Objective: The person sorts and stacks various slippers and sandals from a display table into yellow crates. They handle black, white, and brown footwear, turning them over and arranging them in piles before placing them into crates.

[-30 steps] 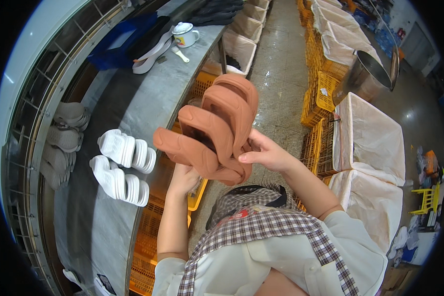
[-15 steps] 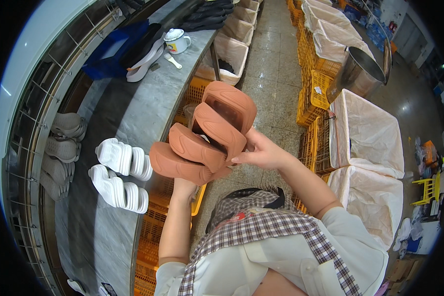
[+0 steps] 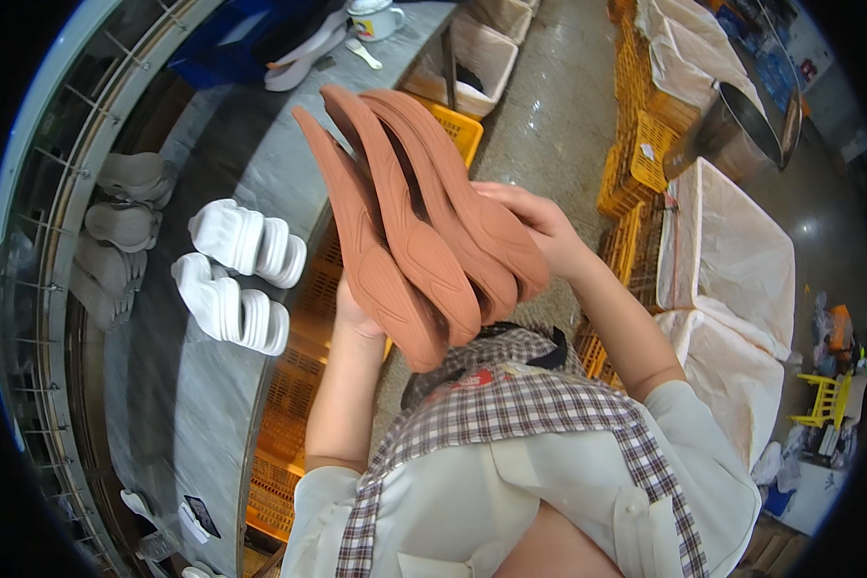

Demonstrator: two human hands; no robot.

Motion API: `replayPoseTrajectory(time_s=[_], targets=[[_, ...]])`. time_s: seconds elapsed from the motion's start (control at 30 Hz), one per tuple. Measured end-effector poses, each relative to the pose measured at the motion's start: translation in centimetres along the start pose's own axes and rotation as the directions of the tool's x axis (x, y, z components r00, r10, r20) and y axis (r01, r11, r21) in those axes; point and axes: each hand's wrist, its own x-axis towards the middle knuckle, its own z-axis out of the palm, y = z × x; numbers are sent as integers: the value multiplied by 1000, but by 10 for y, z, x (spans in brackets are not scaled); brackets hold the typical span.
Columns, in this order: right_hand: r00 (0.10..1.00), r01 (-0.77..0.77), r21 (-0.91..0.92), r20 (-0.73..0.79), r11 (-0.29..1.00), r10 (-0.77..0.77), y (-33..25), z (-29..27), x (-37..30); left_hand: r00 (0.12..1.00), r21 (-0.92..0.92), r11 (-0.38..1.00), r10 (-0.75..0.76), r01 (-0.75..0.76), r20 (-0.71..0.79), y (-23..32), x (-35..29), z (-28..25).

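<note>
Between my two hands I hold a stack of several terracotta-coloured shoe soles, pressed side by side and standing on edge, their heel ends toward me. My left hand supports the stack from the left and underneath; its fingers are hidden behind the soles. My right hand grips the right side, with fingers reaching over behind the outermost sole. On the grey marble bench to the left, two bunches of white soles lie close together.
The marble bench runs along my left. On it are a white enamel mug, a small brush and a blue tray. Grey soles stand beyond it. Yellow crates and cloth-lined bins line the right, with a metal drum.
The terracotta soles have been turned from end-on so their long sides now show, fanned upright. My right hand has shifted up along the stack, and my view has moved slightly.
</note>
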Motion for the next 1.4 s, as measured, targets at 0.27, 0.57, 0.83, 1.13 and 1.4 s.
replayPoseTrajectory(time_s=[0.27,0.57,0.83,1.13,1.4], targets=[[997,-44,203,-59,978,57,-1,6,-12,995,-107,991,-68,75,69,1,2,2],[996,-40,199,-76,979,56,0,8,-19,993,-148,986,-63,77,97,-1,-1,15],[996,-41,139,-78,989,52,-3,7,-22,997,-182,981,-62,69,42,-6,0,22],[983,-148,367,-50,918,178,-8,13,-21,991,-69,997,-45,37,-123,-8,2,25],[922,-212,695,-92,687,377,-28,36,-17,992,444,896,76,-25,-97,-16,-3,45]])
